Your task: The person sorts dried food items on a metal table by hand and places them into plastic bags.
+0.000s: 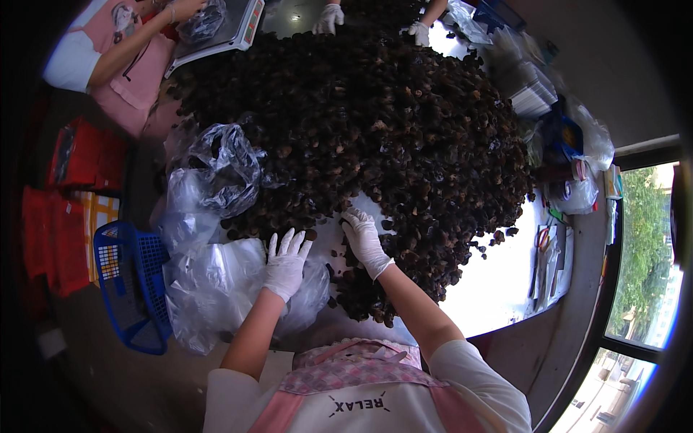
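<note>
A large heap of dark brown dried mushroom-like pieces (346, 119) covers much of the table in front of me. My left hand (285, 270), in a white glove, is palm down with its fingers apart, beside clear plastic bags (216, 287). One round dark piece (311, 235) lies right at its fingertips; I see nothing gripped. My right hand (364, 238), also gloved, has its fingers curled at the near edge of the heap, over a bare strip of tabletop (324, 238). Its fingertips are turned down, so whatever may be under them is hidden.
A blue plastic basket (132, 287) stands at left near red bags (54, 238). Another person's arm (130, 54) is by a scale (216, 32); across the table are gloved hands (328, 19). Scissors (543, 238) lie at right, below stacked white trays (533, 92).
</note>
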A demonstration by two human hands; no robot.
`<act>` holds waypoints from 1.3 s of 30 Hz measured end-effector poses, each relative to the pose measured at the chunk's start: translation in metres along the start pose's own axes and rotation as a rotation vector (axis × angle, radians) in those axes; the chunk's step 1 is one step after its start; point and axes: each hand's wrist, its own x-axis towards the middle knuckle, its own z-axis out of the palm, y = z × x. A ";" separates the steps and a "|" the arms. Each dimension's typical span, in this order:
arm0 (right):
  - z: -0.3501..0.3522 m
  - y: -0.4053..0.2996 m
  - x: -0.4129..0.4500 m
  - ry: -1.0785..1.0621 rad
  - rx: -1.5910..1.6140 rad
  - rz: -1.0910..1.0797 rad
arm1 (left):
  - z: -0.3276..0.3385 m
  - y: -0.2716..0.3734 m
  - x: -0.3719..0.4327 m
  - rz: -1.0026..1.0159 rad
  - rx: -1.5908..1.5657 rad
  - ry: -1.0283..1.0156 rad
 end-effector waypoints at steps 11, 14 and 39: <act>0.009 -0.021 0.028 -0.157 0.104 -0.094 | 0.000 -0.003 0.019 0.056 0.008 0.057; 0.002 -0.007 0.020 -0.354 0.144 -0.208 | -0.004 -0.008 0.020 0.015 0.024 0.050; -0.022 0.012 0.014 -0.110 -0.093 -0.285 | -0.008 0.031 0.005 0.123 -0.316 0.044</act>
